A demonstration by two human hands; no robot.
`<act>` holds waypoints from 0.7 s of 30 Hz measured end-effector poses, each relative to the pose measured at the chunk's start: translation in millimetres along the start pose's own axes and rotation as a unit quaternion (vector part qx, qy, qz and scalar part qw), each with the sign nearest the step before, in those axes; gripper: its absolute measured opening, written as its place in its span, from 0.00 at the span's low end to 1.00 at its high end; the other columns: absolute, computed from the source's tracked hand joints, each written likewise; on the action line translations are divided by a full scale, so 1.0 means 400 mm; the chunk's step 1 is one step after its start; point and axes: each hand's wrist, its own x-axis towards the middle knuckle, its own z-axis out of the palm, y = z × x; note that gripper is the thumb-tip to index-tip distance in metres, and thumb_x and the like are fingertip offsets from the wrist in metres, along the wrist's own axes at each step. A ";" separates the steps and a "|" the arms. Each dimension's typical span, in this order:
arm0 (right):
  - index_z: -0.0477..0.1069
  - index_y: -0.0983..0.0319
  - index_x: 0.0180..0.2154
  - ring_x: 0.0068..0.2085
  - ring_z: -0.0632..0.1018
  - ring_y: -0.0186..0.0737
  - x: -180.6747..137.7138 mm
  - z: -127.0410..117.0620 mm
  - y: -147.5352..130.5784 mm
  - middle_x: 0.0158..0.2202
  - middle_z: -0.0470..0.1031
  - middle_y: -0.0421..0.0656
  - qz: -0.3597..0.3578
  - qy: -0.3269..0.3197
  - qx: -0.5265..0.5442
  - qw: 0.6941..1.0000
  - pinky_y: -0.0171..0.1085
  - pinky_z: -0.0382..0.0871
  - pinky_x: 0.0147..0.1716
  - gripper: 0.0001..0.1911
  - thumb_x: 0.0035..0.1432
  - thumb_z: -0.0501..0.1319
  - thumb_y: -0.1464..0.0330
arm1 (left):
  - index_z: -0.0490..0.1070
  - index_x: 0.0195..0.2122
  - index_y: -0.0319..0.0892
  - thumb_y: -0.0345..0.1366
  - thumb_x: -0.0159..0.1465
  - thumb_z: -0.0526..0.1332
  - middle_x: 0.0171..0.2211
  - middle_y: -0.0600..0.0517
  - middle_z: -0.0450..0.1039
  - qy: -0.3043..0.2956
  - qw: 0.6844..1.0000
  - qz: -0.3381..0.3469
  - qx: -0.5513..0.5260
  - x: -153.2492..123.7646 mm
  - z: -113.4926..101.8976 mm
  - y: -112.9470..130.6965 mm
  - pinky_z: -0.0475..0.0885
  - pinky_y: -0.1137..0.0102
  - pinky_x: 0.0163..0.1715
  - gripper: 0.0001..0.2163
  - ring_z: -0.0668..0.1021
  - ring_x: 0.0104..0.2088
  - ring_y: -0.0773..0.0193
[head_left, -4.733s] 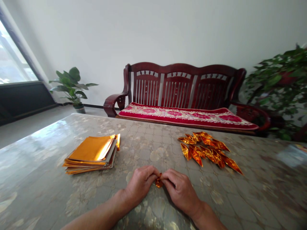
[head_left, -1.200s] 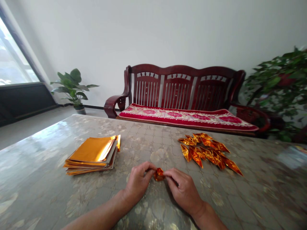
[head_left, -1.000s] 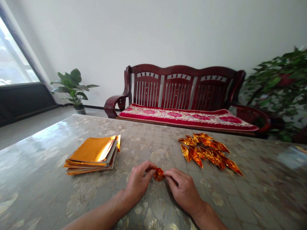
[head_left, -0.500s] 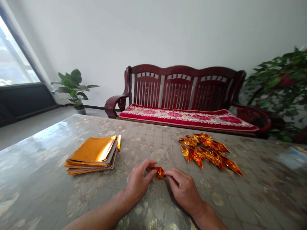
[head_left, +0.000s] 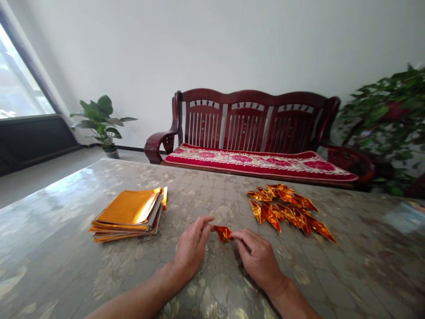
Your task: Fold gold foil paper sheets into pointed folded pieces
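While the left hand [head_left: 191, 248] and right hand [head_left: 259, 259] pinch the little gold paper [head_left: 223, 233] just above the table [head_left: 66, 266], it has opened out longer than before. Both hands have moved a bit apart.

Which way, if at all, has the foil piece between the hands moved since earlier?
Yes: the foil piece sits higher, nearer the folded pile.
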 end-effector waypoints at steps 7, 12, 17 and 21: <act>0.75 0.57 0.40 0.37 0.82 0.39 0.002 -0.007 0.017 0.36 0.81 0.41 0.015 0.039 -0.023 0.999 0.36 0.74 0.39 0.11 0.63 0.55 0.73 | 0.67 0.51 0.46 0.39 0.70 0.51 0.40 0.53 0.81 -0.010 1.000 0.002 -0.006 0.002 0.003 -0.006 0.71 0.69 0.44 0.12 0.81 0.42 0.63; 0.75 0.57 0.40 0.37 0.82 0.40 0.003 -0.010 0.029 0.36 0.81 0.41 0.025 0.053 -0.047 0.997 0.36 0.75 0.38 0.11 0.63 0.55 0.73 | 0.67 0.51 0.46 0.38 0.69 0.52 0.38 0.53 0.81 -0.019 1.000 -0.007 0.003 0.003 0.003 -0.003 0.71 0.70 0.41 0.12 0.81 0.40 0.63; 0.75 0.57 0.39 0.37 0.82 0.40 0.003 -0.015 0.039 0.36 0.81 0.41 0.029 0.056 -0.061 0.996 0.36 0.75 0.38 0.11 0.63 0.55 0.73 | 0.68 0.51 0.47 0.36 0.69 0.52 0.35 0.55 0.81 -0.037 0.999 -0.013 -0.001 0.002 0.004 -0.009 0.70 0.72 0.39 0.12 0.81 0.37 0.64; 0.76 0.57 0.39 0.36 0.82 0.40 0.006 -0.025 0.043 0.35 0.82 0.42 0.016 0.060 -0.082 0.995 0.36 0.75 0.37 0.11 0.62 0.55 0.73 | 0.68 0.50 0.47 0.35 0.69 0.52 0.34 0.55 0.81 -0.042 0.999 -0.010 0.000 0.003 0.006 -0.014 0.71 0.72 0.39 0.11 0.81 0.37 0.63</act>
